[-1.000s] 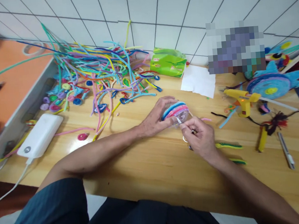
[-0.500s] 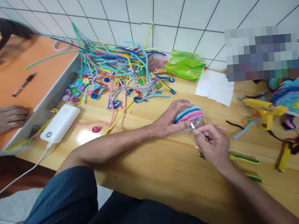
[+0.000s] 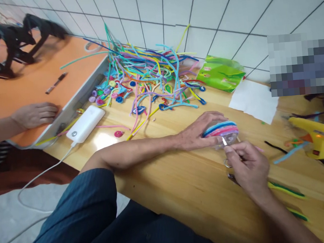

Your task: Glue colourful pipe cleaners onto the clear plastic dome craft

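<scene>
My left hand (image 3: pixel 191 134) is closed round the side of a clear, rounded plastic piece with blue, white, pink and purple fuzzy stripes (image 3: pixel 221 129). In my right hand (image 3: pixel 248 167) a small pointed metal tool (image 3: pixel 224 141) is pinched between thumb and fingers. Its tip is at the lower, clear part of the striped piece, close to my left thumb; whether it touches cannot be made out. A metal ring (image 3: pixel 227 164) shows below the right fingers. Beside my right wrist lie green-and-yellow tool handles (image 3: pixel 287 189), partly hidden by the arm.
Tangled pipe cleaners (image 3: pixel 152 66) lie along the tiled wall. Nearby are a green packet (image 3: pixel 221 73) and white paper (image 3: pixel 254 100). A yellow glue gun (image 3: pixel 316 135) is at right. A corded white power bank (image 3: pixel 86 123) sits left, near another person's hand (image 3: pixel 36 114) on an orange table (image 3: pixel 31 68).
The view has swung left, so everything appears farther right. Both hands keep nearly the same hold, with the metal tip still at the striped piece. More of the other person's arm shows.
</scene>
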The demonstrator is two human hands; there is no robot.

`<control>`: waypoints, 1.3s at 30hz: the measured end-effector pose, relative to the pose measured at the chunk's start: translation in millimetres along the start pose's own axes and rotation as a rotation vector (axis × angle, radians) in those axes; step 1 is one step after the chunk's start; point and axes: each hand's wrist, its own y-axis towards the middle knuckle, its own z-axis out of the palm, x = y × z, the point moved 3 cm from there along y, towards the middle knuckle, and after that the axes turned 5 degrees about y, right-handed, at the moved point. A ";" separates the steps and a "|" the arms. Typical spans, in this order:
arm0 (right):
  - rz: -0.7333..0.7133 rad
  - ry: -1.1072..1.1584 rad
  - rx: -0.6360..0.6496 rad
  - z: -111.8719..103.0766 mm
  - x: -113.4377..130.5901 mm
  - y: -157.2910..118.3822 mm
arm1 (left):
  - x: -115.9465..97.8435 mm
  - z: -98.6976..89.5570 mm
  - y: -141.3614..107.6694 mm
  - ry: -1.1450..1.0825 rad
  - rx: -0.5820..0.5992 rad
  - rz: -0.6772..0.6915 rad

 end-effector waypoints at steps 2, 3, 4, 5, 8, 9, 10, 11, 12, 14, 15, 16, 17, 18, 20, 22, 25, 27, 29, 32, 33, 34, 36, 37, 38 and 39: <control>0.011 -0.005 -0.001 -0.2 -2.6 -0.6 | 1.0 0.5 1.0 0.014 0.005 -0.003; 0.017 -0.002 -0.002 -0.3 -3.5 -0.8 | 1.6 0.8 1.5 0.019 0.009 -0.010; 0.022 -0.001 -0.003 -0.5 -4.3 -0.8 | 2.1 1.0 1.9 0.019 0.011 -0.016; 0.024 0.000 -0.005 -0.7 -4.8 -0.7 | 2.1 1.0 2.3 0.014 0.012 -0.014; 0.021 -0.005 -0.006 -1.7 -5.1 -0.3 | 0.4 0.1 2.8 -0.014 0.011 0.006; 0.020 -0.006 -0.007 -1.9 -5.1 -0.2 | -0.2 -0.3 3.0 -0.019 0.015 0.005; 0.020 -0.005 -0.007 -2.1 -5.0 -0.2 | -0.7 -0.6 3.1 -0.019 0.021 -0.002; 0.021 -0.004 -0.007 -2.1 -4.9 -0.2 | -1.0 -0.8 3.3 -0.016 0.027 -0.013; 0.024 -0.004 -0.010 -2.1 -5.0 -0.4 | -0.9 -0.8 3.6 -0.010 0.032 -0.025; 0.035 -0.009 -0.013 -1.7 -5.6 -0.8 | 0.2 0.0 4.1 -0.002 0.039 -0.041; 0.042 -0.012 -0.013 -1.5 -6.3 -1.1 | 1.3 0.8 4.4 0.002 0.042 -0.044; 0.048 -0.014 -0.015 -1.4 -7.0 -1.4 | 2.7 1.8 4.7 0.007 0.042 -0.042; 0.049 -0.017 -0.015 -1.4 -7.8 -1.5 | 4.2 2.9 4.8 0.013 0.039 -0.039; 0.046 -0.021 -0.017 -1.6 -8.5 -1.6 | 5.7 4.1 4.9 0.021 0.035 -0.030; 0.031 -0.037 -0.021 -2.4 -9.5 -1.6 | 7.8 5.8 5.0 0.034 0.017 0.002; 0.024 -0.057 -0.020 -3.1 -10.5 -1.6 | 8.3 6.4 5.1 0.040 0.002 0.033; 0.020 -0.076 -0.025 -4.0 -11.7 -1.8 | 8.1 6.4 5.8 0.050 0.032 0.004; 0.010 -0.085 -0.034 -4.5 -12.6 -1.7 | 7.7 5.8 6.7 0.049 0.055 -0.030; 0.007 -0.101 -0.043 -5.1 -14.2 -1.6 | 7.2 5.1 7.6 0.037 0.060 -0.046; 0.013 -0.114 -0.053 -6.0 -16.9 -1.8 | 8.0 5.3 8.1 0.019 0.061 -0.057; 0.016 -0.115 -0.056 -6.1 -17.5 -2.0 | 8.2 5.4 8.0 0.014 0.051 -0.048; 0.018 -0.110 -0.056 -6.0 -17.7 -2.1 | 8.2 5.6 7.9 0.010 0.040 -0.031; 0.028 -0.095 -0.054 -5.6 -17.5 -2.5 | 8.2 5.9 7.8 0.008 0.019 0.010; 0.032 -0.087 -0.053 -5.3 -17.1 -2.6 | 8.2 6.1 7.8 0.010 0.011 0.029; 0.034 -0.080 -0.053 -5.1 -16.6 -2.7 | 8.5 6.4 7.9 0.012 0.007 0.040; 0.034 -0.075 -0.056 -5.1 -16.1 -2.7 | 8.8 6.7 8.1 0.014 0.007 0.046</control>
